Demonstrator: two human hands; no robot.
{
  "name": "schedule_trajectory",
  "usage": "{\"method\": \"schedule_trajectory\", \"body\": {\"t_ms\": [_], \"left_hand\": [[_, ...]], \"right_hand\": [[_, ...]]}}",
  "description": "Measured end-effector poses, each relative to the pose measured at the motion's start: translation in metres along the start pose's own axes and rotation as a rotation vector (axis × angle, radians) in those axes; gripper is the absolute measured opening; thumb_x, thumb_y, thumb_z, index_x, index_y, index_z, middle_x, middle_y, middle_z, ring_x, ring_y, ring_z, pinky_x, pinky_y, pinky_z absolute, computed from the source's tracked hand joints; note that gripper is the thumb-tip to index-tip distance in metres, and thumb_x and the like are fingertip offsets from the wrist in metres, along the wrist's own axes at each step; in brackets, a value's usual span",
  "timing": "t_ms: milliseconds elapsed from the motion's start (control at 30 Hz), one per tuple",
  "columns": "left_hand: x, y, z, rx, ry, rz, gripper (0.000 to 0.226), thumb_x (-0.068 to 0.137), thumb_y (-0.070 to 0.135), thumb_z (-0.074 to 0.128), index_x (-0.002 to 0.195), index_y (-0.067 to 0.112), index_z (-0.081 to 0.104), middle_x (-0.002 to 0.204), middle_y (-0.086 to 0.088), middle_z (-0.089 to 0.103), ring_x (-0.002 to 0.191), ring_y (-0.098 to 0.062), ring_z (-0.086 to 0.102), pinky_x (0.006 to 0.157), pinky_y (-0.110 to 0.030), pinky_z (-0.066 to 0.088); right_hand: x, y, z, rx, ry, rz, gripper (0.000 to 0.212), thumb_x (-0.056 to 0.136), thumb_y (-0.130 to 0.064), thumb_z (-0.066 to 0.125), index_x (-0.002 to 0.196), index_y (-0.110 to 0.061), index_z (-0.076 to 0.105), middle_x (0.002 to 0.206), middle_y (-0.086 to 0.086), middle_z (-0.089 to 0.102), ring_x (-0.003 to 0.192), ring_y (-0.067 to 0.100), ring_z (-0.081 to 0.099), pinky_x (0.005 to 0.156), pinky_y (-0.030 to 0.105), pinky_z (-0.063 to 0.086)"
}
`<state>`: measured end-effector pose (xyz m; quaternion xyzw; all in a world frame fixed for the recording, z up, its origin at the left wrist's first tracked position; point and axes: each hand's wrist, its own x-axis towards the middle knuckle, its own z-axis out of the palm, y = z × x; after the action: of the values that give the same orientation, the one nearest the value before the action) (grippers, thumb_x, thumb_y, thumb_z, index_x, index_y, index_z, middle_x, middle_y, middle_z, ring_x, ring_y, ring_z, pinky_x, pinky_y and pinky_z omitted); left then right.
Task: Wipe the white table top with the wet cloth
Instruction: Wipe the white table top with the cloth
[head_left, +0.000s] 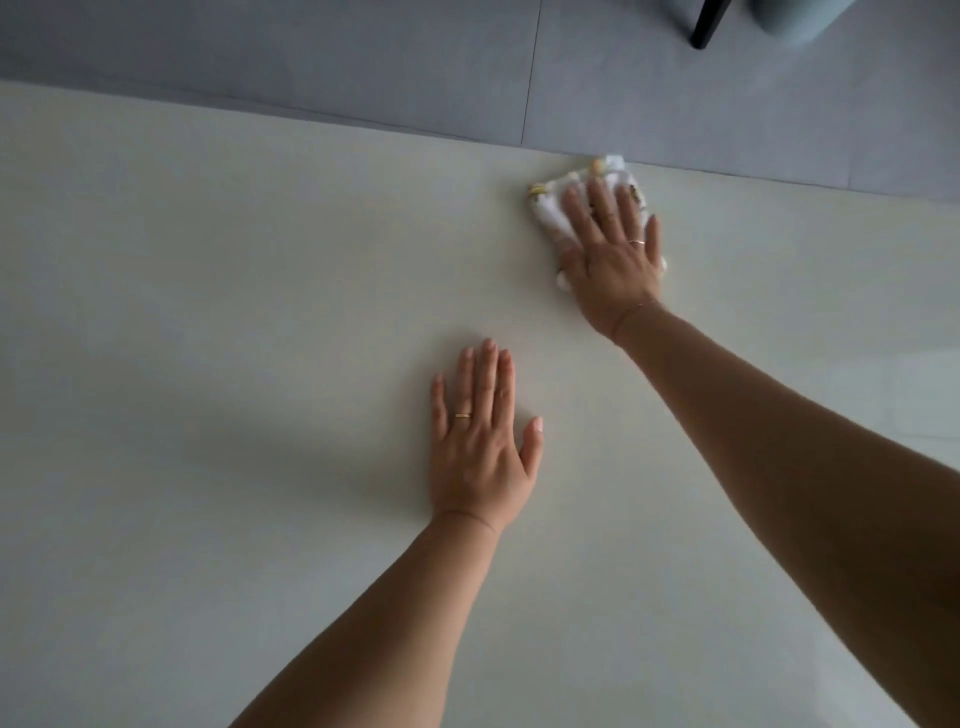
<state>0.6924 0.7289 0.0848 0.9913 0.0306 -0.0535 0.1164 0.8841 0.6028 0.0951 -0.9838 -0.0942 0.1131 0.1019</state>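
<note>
View from the head camera, looking down across a broad, smooth white table top, the surface (208, 312), whose far edge runs diagonally from upper left to right.

The right grip (613, 260) lies palm-down, arm outstretched, on a crumpled white cloth with small yellow-brown printed patterns (550, 208). Its fingers are straight and slightly spread, fully extended rather than curled; they press on the cloth from above and pinch nothing. A thin gold ring (637, 242) shows on one finger. The cloth sits on the surface at its far edge, right of centre; its far corner reaches that edge, and whether it overhangs cannot be told. Parts of the cloth show beyond the fingertips, to the left of the fingers and beside the heel of the palm. The image is slightly blurred here.

The left grip (480, 441) rests flat, palm-down, directly on the bare surface, nearer to the person and to the left of the right grip, well apart from the cloth. Its fingers are straight and close together, thumb out to the side; it holds nothing. It wears a gold band (463, 415).

Beyond the far edge lies a grey tiled floor (311, 52). At the upper right stand a black furniture leg (704, 23) and, beside it, a pale blue-grey rounded object (789, 15), cut off by the frame.
</note>
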Motion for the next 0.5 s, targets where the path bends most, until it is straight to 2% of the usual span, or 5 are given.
{"method": "schedule_trajectory", "body": {"t_ms": [133,200,267,400,500], "left_hand": [[-0.001,-0.001,-0.007,-0.058,-0.038,0.024,0.07,0.09,0.045,0.037,0.148,0.009,0.025,0.157,-0.01,0.021,0.145,-0.026,0.017,0.117,-0.05,0.005],[0.0,-0.007,-0.015,-0.135,-0.048,0.025,0.071,0.09,0.048,0.034,0.149,0.01,0.022,0.158,-0.008,0.016,0.146,-0.025,0.012,0.118,-0.047,-0.001],[0.001,-0.025,-0.028,-0.166,-0.019,0.0,0.07,0.091,0.048,0.034,0.149,0.01,0.022,0.158,-0.007,0.016,0.147,-0.024,0.011,0.119,-0.045,-0.002],[-0.001,-0.093,-0.046,-0.057,0.041,-0.03,0.067,0.092,0.045,0.036,0.148,0.01,0.026,0.157,-0.008,0.021,0.146,-0.024,0.014,0.119,-0.046,0.002],[-0.007,-0.143,-0.049,0.026,0.01,0.002,0.066,0.093,0.047,0.034,0.147,0.01,0.028,0.156,-0.009,0.022,0.145,-0.025,0.017,0.118,-0.048,0.006]], "right_hand": [[-0.002,0.038,-0.016,0.1,0.043,0.579,0.061,0.095,-0.041,0.03,0.15,-0.032,0.005,0.16,-0.004,-0.007,0.146,0.025,-0.011,0.116,0.052,-0.006],[0.013,0.006,-0.011,0.127,0.057,0.669,0.06,0.096,-0.037,0.028,0.151,-0.031,0.005,0.159,-0.003,-0.008,0.145,0.03,-0.012,0.114,0.055,-0.006],[0.026,-0.046,0.001,0.118,0.05,0.539,0.06,0.095,-0.035,0.029,0.15,-0.032,0.005,0.159,-0.002,-0.007,0.144,0.032,-0.013,0.113,0.057,-0.008],[0.019,-0.146,0.033,0.028,-0.015,-0.051,0.058,0.095,-0.039,0.033,0.149,-0.036,0.01,0.16,-0.005,-0.001,0.145,0.029,-0.01,0.112,0.051,-0.013],[0.019,-0.136,0.025,-0.034,-0.115,-0.375,0.056,0.098,-0.04,0.033,0.148,-0.037,0.01,0.16,-0.005,0.001,0.146,0.026,-0.007,0.114,0.049,-0.007]]}}
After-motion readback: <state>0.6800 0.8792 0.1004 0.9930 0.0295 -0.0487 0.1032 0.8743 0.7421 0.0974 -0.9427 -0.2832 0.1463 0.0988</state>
